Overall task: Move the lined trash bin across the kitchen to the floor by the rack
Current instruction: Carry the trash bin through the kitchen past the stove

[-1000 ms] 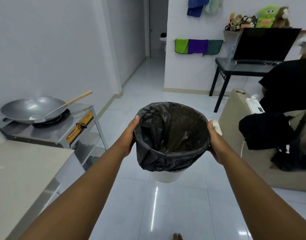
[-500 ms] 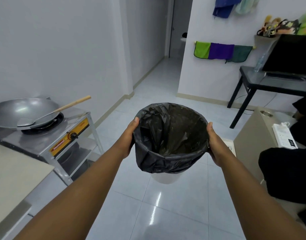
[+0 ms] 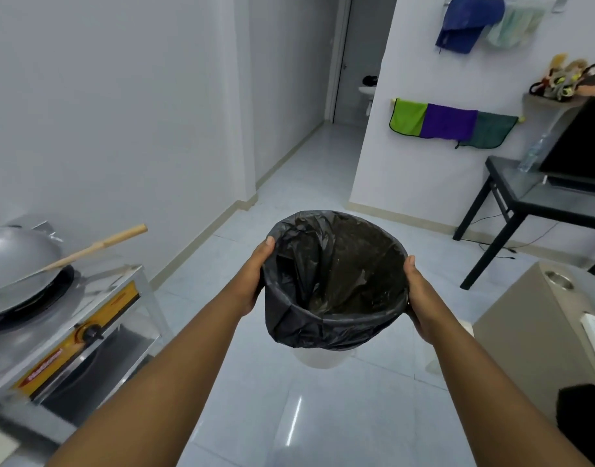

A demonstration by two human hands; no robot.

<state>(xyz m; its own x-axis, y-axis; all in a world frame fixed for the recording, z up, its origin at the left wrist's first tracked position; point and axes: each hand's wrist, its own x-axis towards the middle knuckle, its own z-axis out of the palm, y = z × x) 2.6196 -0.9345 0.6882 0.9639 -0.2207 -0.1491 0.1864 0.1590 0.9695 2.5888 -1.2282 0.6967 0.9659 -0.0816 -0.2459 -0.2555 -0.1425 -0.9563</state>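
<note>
I carry a small white trash bin (image 3: 323, 357) lined with a black plastic bag (image 3: 333, 281) in front of me, above the glossy tiled floor. My left hand (image 3: 254, 274) grips the bin's left side at the rim, thumb on top. On the opposite side my right hand (image 3: 421, 298) clasps the rim the same way. The bag folds over the rim and hides most of the white bin; only its bottom shows. The bag looks empty inside.
A steel gas stove (image 3: 73, 332) with a wok (image 3: 16, 264) and wooden-handled ladle (image 3: 97, 246) stands at left. A black table (image 3: 525, 203) with a monitor stands at right, a beige cabinet (image 3: 532, 332) nearer. Coloured cloths (image 3: 451, 124) hang on the wall; a hallway opens ahead.
The view has swung left and moved forward: the stove slid toward the left edge, the seated person and bag at right left the frame. Both hands keep their hold on the bin.
</note>
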